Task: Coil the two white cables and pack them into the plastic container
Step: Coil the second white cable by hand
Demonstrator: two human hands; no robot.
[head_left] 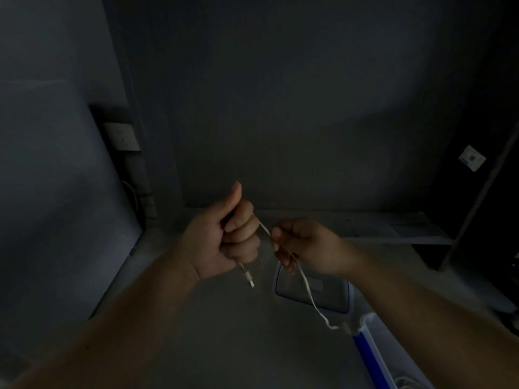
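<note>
Two hands are up in the air over a grey table (224,332), and both hold the same white cable (306,287). The room is dark.

The left hand (224,237) is closed in a fist around the cable, with the thumb sticking up. One end of the cable hangs out of the bottom of this fist. That end has a small plug (249,279), and the plug points down and a little to the right.

From the top of the fist the cable runs down and to the right, across the small gap to the right hand (303,245). The right hand pinches the cable with its fingertips (276,234). Below that hand the cable hangs in a long line, going down and to the right. Its far end lies near the edge of the plastic container (376,349), which sits at the bottom right with a blue edge.

A clear lid (337,301) with a blue rim lies flat on the table under the right hand. Something white shows inside the container, but it is too dim to tell what.
</note>
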